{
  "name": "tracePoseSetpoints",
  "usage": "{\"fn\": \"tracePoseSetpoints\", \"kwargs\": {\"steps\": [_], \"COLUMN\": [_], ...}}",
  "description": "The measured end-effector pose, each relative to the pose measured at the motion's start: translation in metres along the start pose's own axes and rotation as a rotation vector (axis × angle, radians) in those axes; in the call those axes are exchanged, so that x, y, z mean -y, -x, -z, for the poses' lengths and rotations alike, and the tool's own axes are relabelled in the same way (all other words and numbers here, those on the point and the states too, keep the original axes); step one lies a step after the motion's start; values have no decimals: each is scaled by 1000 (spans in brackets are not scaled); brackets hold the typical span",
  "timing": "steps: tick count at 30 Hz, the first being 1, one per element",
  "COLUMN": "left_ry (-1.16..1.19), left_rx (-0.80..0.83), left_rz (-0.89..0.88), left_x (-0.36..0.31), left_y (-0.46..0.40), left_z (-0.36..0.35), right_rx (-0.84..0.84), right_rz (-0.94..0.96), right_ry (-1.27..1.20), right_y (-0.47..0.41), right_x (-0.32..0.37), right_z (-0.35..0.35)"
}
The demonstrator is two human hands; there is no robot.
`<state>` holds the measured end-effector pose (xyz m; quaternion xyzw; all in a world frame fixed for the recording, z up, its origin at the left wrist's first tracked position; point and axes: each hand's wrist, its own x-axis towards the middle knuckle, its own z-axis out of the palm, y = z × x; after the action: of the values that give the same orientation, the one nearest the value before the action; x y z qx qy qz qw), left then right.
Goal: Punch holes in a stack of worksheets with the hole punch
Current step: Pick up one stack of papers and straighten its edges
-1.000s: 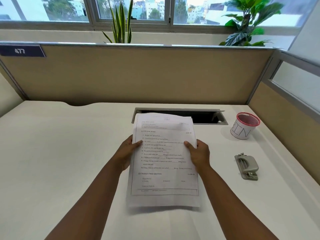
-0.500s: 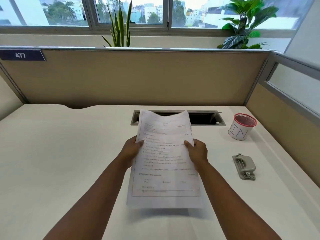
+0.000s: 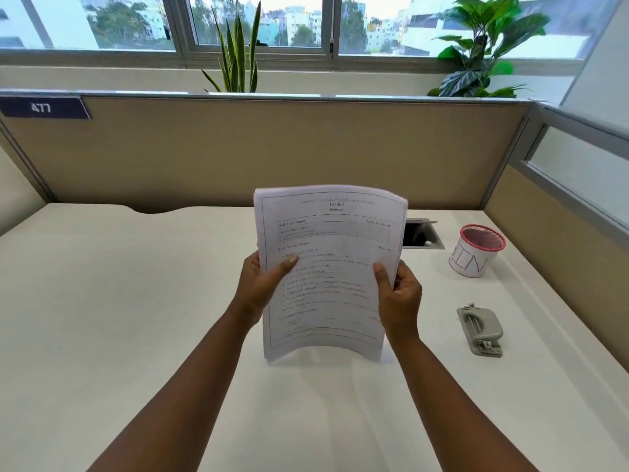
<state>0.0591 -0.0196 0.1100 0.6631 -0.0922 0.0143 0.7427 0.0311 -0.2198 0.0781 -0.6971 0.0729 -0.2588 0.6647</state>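
Here both hands (image 3: pixel 332 289) grip the upright worksheets (image 3: pixel 328 267), hole punch (image 3: pixel 480 330) well right.

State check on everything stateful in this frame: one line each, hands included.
worksheet stack: held upright, bowed, bottom edge at the desk, unpunched as far as visible
left hand: grips the stack's left edge, thumb on front
right hand: grips the stack's right edge, thumb on front
hole punch: lying on the desk right of the stack, untouched
bin cup: upright, contents not visible
cable hatch: lid open
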Motion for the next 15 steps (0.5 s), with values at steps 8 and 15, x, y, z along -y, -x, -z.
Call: {"fn": "tracePoseSetpoints", "kwargs": {"steps": [8, 15], "left_ry": [-26, -10], "left_rx": [-19, -10], "left_rz": [16, 83], "left_x": [0, 11], "left_y": [2, 5], "left_z": [2, 1], "right_rx": [37, 53], "right_rz": [-32, -104], "right_ry": [-73, -90], "right_y": [2, 5], "right_x": [-1, -10], "right_z": [3, 2]}}
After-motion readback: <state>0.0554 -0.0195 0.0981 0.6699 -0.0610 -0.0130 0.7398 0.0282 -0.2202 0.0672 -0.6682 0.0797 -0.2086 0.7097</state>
